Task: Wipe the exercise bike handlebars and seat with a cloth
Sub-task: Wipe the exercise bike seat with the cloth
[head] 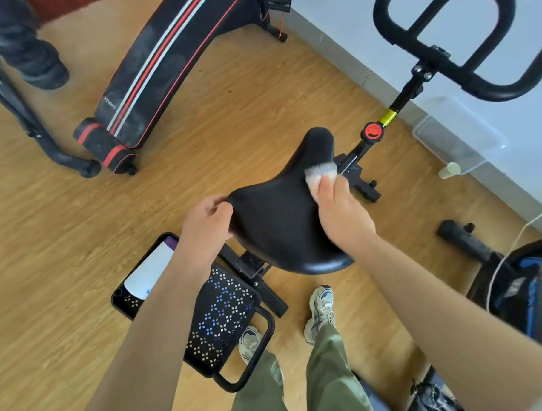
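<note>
**A:** Item one, what you cannot see well?

**B:** Your cloth (319, 172). Most of it sits under your right hand (341, 214); only a pale, blurred tuft shows past the fingertips. The handlebars (449, 42) run off the top and right edges of the frame. A second person at top left is cut to dark trouser legs and a shoe (45, 72). The bag (528, 290) at right is partly out of frame, and the clear plastic container (456, 138) by the wall is faint.

**A:** Item two, your right fingers?

**B:** Laid close together, pressing the cloth flat onto the seat (279, 211), on its right side where the wide part narrows towards the nose. Whether the thumb pinches the cloth you cannot tell; it is hidden beneath the palm.

**A:** Item three, your left hand (206, 220)?

**B:** Curled over the seat's left rear edge, fingers bent and gripping the rim, thumb on top.

**A:** Item four, location of the seat?

**B:** Centre of view, nose pointing away from you towards the red knob (372, 132) on the bike post, handlebars well beyond.

**A:** Item five, surroundings?

**B:** Wooden floor (243, 97); a sit-up bench (164, 64) with red and white stripes at upper left; a perforated black backrest (221, 316) behind the seat, under your left forearm; a phone (145, 273) with its screen lit resting against it.
</note>
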